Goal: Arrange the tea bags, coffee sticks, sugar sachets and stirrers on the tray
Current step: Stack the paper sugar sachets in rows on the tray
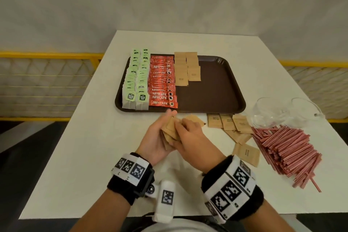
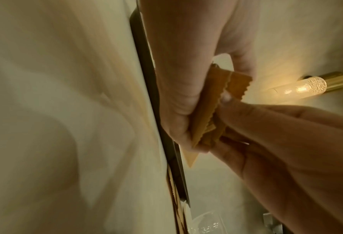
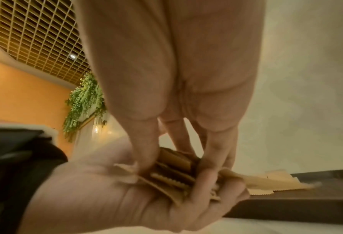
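Note:
A brown tray [image 1: 212,84] holds two columns of green tea bags [image 1: 135,81], a row of red coffee sticks [image 1: 162,83] and two columns of brown sugar sachets [image 1: 186,68]; its right half is bare. Just in front of the tray, my left hand [image 1: 165,124] cups a stack of sugar sachets [image 1: 170,130] in its palm. My right hand [image 1: 183,128] pinches the stack from the right. The right wrist view shows the right fingers [image 3: 146,152] pressed into the stack [image 3: 174,174] on the left palm [image 3: 106,197]. Red stirrers [image 1: 288,149] lie piled on the table at the right.
Loose sugar sachets [image 1: 227,121] lie on the white table [image 1: 94,156] between my hands and the stirrers. Two clear glass bowls [image 1: 282,113] lie tipped at the right, behind the stirrers. A yellow railing runs on both sides beyond the table edges.

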Demonstrator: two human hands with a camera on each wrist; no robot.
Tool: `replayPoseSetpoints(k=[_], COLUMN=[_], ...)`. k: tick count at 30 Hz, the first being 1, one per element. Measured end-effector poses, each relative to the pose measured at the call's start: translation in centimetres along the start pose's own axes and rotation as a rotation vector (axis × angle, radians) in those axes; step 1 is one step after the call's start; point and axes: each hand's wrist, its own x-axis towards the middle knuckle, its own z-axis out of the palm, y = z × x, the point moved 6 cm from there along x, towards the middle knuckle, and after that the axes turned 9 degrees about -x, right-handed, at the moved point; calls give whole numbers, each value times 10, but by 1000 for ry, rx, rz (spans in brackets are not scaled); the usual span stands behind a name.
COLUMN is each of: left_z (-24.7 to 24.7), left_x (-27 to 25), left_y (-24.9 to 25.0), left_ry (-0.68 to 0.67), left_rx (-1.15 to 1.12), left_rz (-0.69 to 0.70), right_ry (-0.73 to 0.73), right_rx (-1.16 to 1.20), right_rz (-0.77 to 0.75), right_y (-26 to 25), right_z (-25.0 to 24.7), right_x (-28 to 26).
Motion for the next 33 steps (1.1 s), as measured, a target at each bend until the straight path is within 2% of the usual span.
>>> replayPoseSetpoints(k=[3,5,7,9,11,15,18,20,24,27,30,33], left_z=[-3,-3,-2,1,3,11,14,16,17,16,17,21], left_x=[-1,-3,-5,-5,-6,-10,-9,-5,1,5,11,16], left_y=[0,5,10,12,14,19,27,31,41,50,56,63], left_ry=[-75,-135,-183,-212,-228,-276,-273,-243,-149,-79,-67,-85], left_rx=[23,21,8,-7,18,89,110,122,153,143,127,129], left_rz=[31,55,87,115,161,211,251,284,387,439,443,456], right_ry=[-19,58,150,150,122,21,29,76,83,96,119,145], right_rx=[283,493,776,1089,1202,1215,1016,981,1092,1084,1132,1308], right_rz=[-89,-121,7,121,185,301,287,236,105,84,101,203], right_y=[2,7,23,33,38,53,61,59,52,56,59,61], right_z=[-9,-23,-31,-29,-26,-24,-32,-38,-45,-49,-51,-48], right_x=[-1,-2,0,4,9,23,29,30,35,41,49,56])
